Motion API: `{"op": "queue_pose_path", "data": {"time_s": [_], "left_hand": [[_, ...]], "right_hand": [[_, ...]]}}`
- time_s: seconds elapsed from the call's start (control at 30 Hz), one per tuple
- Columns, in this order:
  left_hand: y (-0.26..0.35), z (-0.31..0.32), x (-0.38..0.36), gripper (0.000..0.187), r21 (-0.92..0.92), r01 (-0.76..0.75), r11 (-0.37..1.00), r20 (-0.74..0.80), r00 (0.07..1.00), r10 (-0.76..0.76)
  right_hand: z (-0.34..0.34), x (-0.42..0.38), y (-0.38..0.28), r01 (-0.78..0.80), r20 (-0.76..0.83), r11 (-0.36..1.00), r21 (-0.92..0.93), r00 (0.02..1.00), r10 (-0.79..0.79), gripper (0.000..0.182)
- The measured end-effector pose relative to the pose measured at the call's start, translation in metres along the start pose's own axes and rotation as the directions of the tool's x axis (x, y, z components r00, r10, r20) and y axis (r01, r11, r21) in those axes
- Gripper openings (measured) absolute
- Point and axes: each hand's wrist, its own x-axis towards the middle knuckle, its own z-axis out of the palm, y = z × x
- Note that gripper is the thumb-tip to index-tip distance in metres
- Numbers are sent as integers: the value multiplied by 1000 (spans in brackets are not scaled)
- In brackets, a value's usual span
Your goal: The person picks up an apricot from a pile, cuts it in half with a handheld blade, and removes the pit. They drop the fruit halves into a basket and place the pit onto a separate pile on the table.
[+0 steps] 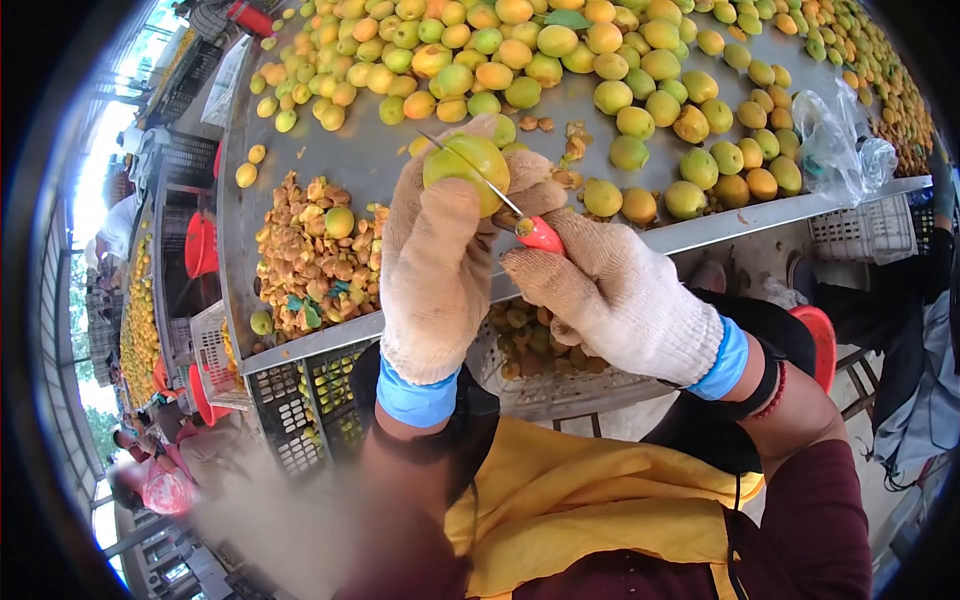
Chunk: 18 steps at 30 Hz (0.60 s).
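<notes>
My left hand (430, 255), in a beige knit glove over a blue cuff, grips a yellow-green apricot (466, 172) above the table's front edge. My right hand (620, 285), gloved the same way, is closed around the red handle of a small knife (540, 234). The thin blade lies slantwise across the apricot, its tip showing past the fruit's upper left side. Fingers of the right hand reach close behind the fruit and are partly hidden.
Loose apricots (460, 50) cover the back and right of the metal table (330, 150). A heap of brown-orange fruit pieces (310, 250) lies at left. Below the edge are a crate of fruit halves (540, 345) and a black crate (290, 410). A plastic bag (835, 150) sits at right.
</notes>
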Motion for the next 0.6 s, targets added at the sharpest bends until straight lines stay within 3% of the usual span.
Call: {"op": "queue_pose_path", "data": {"time_s": [0.07, 0.2, 0.27, 0.3, 0.37, 0.4, 0.43, 0.47, 0.5, 0.53, 0.57, 0.6], "left_hand": [[-11, 1, 1, 62, -391, 23, 920, 77, 997, 8], [-22, -7, 9, 63, -444, 57, 894, 40, 998, -44], [-15, -11, 12, 68, -132, -3, 991, -67, 998, -6], [-11, -11, 11, 68, -134, -2, 991, -69, 998, -7], [-4, -9, 12, 71, 65, -38, 997, -59, 997, 42], [-7, -7, 12, 71, 66, -33, 997, -54, 998, 36], [-10, -4, 12, 70, -146, 35, 989, -43, 998, -41], [-14, -3, 11, 69, -351, 100, 931, -20, 993, -114], [-20, -4, 10, 69, -352, 100, 931, -22, 993, -115], [-29, -6, 13, 69, -479, 143, 866, -6, 986, -166], [-28, -3, 16, 69, -596, 181, 782, 19, 977, -212], [-25, -3, 16, 69, -596, 179, 782, 18, 978, -209]], "right_hand": [[5, 3, 8, 170, -134, 923, -344, 964, -228, 44], [8, 8, 16, 94, -103, 982, -166, 988, -112, 44], [1, 4, 6, 38, -119, 986, -165, 991, -58, 43], [-4, 1, -7, -115, -72, 986, -120, 992, 107, 43], [-3, 1, -2, -74, -89, 983, -165, 994, 60, 42], [-3, 0, 2, -36, -105, 977, -211, 994, 14, 42], [1, 1, 2, -55, -35, 997, -53, 998, 53, 42], [3, 4, 9, -58, -35, 997, -51, 998, 56, 42], [6, 10, 19, 47, -96, 980, -192, 993, -66, 43], [7, 15, 24, 143, -136, 930, -339, 970, -199, 45], [6, 20, 23, 142, -118, 946, -292, 976, -183, 44], [5, 19, 19, 144, -116, 945, -294, 976, -185, 44]]}}
